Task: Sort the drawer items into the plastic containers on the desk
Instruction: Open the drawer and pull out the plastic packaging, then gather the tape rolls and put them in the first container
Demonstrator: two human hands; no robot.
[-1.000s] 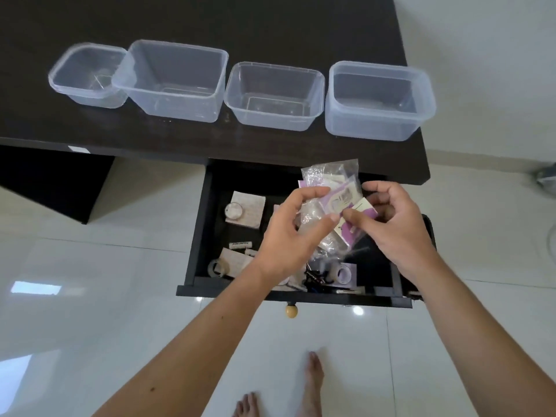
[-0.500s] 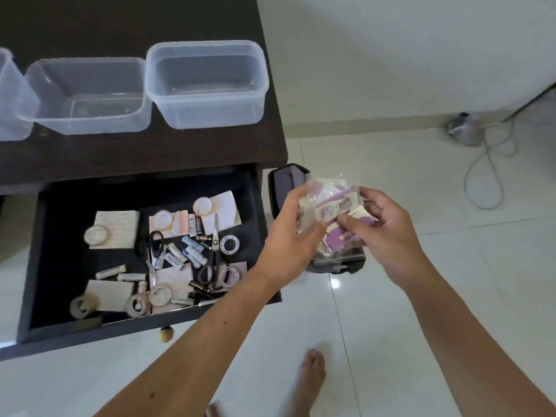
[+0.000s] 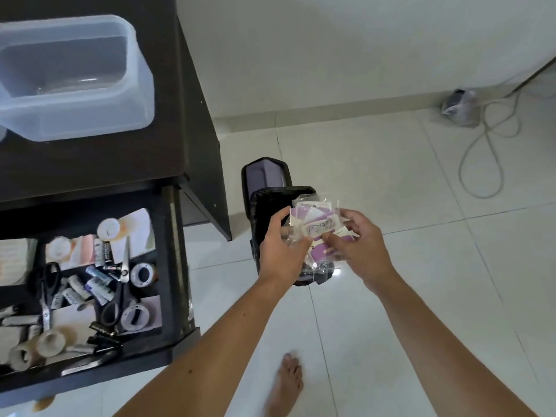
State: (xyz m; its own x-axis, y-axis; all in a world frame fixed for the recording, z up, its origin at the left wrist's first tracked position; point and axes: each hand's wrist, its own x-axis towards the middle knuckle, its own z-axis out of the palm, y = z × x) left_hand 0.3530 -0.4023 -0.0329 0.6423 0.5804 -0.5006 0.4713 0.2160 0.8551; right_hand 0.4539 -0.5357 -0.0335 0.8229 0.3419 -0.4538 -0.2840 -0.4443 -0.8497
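Both hands hold a bundle of clear plastic packets (image 3: 314,227) with purple and white cards inside, just above an open black bin (image 3: 267,203) on the floor. My left hand (image 3: 281,248) grips the bundle's left side and my right hand (image 3: 358,245) pinches its right side. The open drawer (image 3: 168,266) at the left holds scissors (image 3: 115,284), batteries (image 3: 96,284), tape rolls (image 3: 141,273) and paper pads. One clear plastic container (image 3: 72,76) stands on the dark desk (image 3: 99,158) at the upper left.
A white tiled floor spreads out to the right, with a grey cable (image 3: 481,152) and a small plug unit (image 3: 458,106) near the wall. My bare foot (image 3: 285,383) stands below the bin. The drawer's front corner juts out beside my left forearm.
The view has swung right, away from the desk. Both hands carried the packets from above the drawer to above the black bin on the floor.
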